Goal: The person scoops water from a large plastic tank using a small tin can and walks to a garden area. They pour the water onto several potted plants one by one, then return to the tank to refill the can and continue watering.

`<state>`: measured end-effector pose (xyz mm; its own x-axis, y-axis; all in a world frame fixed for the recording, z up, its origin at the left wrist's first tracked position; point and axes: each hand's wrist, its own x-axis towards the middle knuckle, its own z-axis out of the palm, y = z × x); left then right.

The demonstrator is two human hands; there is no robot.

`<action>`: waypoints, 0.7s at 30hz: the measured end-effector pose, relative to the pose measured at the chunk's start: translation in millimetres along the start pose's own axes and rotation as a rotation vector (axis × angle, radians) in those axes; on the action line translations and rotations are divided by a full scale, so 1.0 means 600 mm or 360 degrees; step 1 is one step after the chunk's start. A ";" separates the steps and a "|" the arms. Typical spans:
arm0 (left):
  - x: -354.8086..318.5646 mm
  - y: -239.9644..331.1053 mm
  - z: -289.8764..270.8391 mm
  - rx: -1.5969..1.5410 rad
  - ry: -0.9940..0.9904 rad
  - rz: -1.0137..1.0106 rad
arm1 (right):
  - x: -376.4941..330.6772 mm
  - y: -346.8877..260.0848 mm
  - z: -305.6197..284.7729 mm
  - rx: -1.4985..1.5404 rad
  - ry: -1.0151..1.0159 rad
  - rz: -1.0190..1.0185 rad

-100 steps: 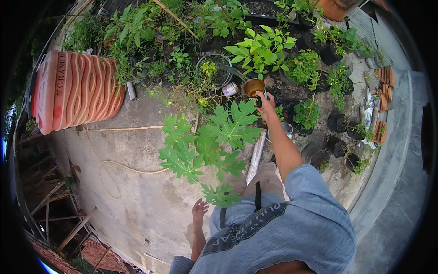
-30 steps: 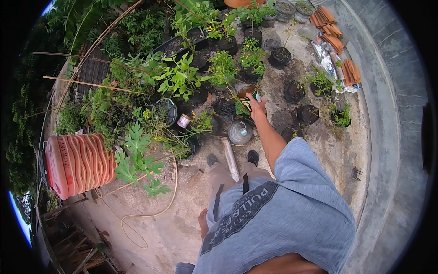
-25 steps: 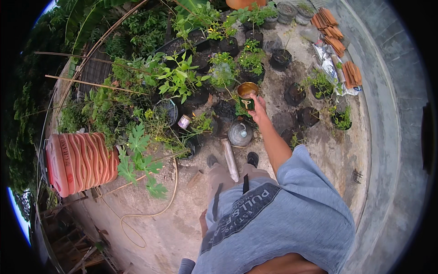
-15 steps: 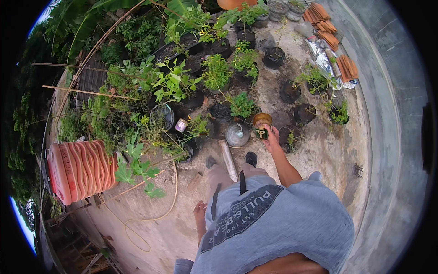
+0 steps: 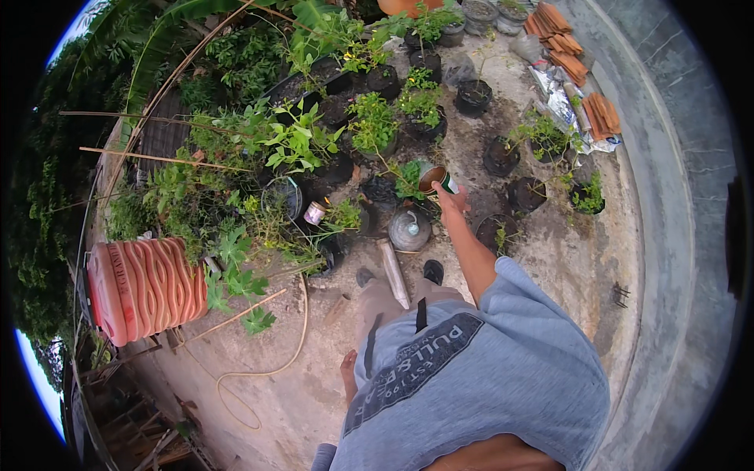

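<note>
My right hand point(image 5: 455, 202) is closed around a tin can point(image 5: 448, 183) with a dark green and white side and a brownish inside. The can is tilted, its mouth toward a leafy green potted plant point(image 5: 409, 182). A pale blur shows at its far lip; I cannot make out what it is. Just below stands a round grey jug point(image 5: 410, 229) with a light cap, apart from the hand. My left hand point(image 5: 349, 366) hangs low beside my hip, touching nothing that I can see; its fingers are not clear.
Dark plant pots point(image 5: 500, 156) stand about the concrete. A pale log-like piece point(image 5: 394, 275) lies between my feet. A yellowish hose point(image 5: 301, 330) curves across the left floor by a red ribbed tank point(image 5: 149, 290). Roof tiles point(image 5: 602, 116) are stacked at the far right.
My right hand has moved forward and slightly left with the tin can, which has tipped toward the leafy plant. My left hand has shifted slightly and shows less of its fingers.
</note>
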<state>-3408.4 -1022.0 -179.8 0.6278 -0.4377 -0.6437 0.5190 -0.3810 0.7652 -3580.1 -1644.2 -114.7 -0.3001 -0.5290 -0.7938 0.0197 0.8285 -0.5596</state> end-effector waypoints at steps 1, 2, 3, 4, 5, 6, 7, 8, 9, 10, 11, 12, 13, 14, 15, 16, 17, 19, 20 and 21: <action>-0.007 -0.013 -0.001 -0.0015 0.0032 -0.0004 | -0.017 -0.021 0.013 -0.0025 -0.0047 0.0015; -0.020 -0.023 -0.001 -0.0028 0.0077 -0.0022 | -0.040 -0.045 0.024 -0.0056 -0.0097 0.0030; -0.030 -0.027 0.003 -0.0031 0.0098 -0.0041 | -0.051 -0.061 0.028 -0.0077 -0.0131 0.0045; -0.034 -0.023 0.009 -0.0027 0.0094 -0.0065 | -0.028 -0.055 0.025 0.0022 -0.0212 -0.0020; -0.031 -0.012 0.016 -0.0015 0.0073 -0.0080 | 0.019 -0.036 0.018 0.0135 -0.0280 -0.0089; -0.034 -0.009 0.021 -0.0020 0.0068 -0.0093 | 0.048 -0.025 0.011 0.0228 -0.0363 -0.0159; -0.044 -0.016 0.022 -0.0040 0.0100 -0.0100 | 0.049 -0.015 0.007 0.0256 -0.0503 -0.0123; -0.048 -0.018 0.024 -0.0055 0.0117 -0.0110 | 0.054 -0.004 -0.004 0.0313 -0.0568 -0.0091; -0.048 -0.019 0.027 -0.0070 0.0128 -0.0114 | 0.057 0.008 -0.017 0.0374 -0.0629 -0.0061; -0.046 -0.017 0.032 -0.0080 0.0126 -0.0124 | 0.063 0.025 -0.034 0.0436 -0.0682 -0.0028; -0.045 -0.017 0.034 -0.0096 0.0129 -0.0139 | 0.067 0.046 -0.054 0.0471 -0.0673 0.0009; -0.037 -0.015 0.036 -0.0098 0.0118 -0.0170 | 0.070 0.068 -0.079 0.0490 -0.0665 0.0033; -0.024 -0.012 0.037 -0.0094 0.0100 -0.0191 | 0.072 0.091 -0.108 0.0513 -0.0654 0.0056; -0.003 -0.020 0.022 -0.0098 0.0047 -0.0303 | 0.066 0.114 -0.133 0.0529 -0.0661 0.0091; 0.015 -0.032 0.010 0.0037 0.0081 -0.0181 | 0.056 0.135 -0.157 0.0546 -0.0626 0.0102; 0.031 -0.043 -0.001 0.0173 0.0115 -0.0059 | 0.047 0.157 -0.181 0.0563 -0.0592 0.0113; 0.038 -0.046 -0.005 0.0309 0.0142 0.0062 | 0.043 0.179 -0.206 0.0471 -0.0516 0.0133; 0.038 -0.015 0.013 0.0304 0.0063 -0.0016 | 0.053 0.232 -0.265 0.0366 -0.0337 0.0124; 0.030 0.020 0.031 0.0307 0.0024 -0.0051 | 0.070 0.268 -0.290 0.0358 -0.0255 0.0105; 0.019 0.046 0.048 0.0303 0.0065 -0.0074 | 0.086 0.289 -0.298 0.0339 -0.0186 0.0086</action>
<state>-3403.3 -1060.8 -166.2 0.6309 -0.3840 -0.6742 0.4313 -0.5488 0.7162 -3762.7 -1495.1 -209.9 -0.1810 -0.5129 -0.8392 0.2368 0.8054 -0.5433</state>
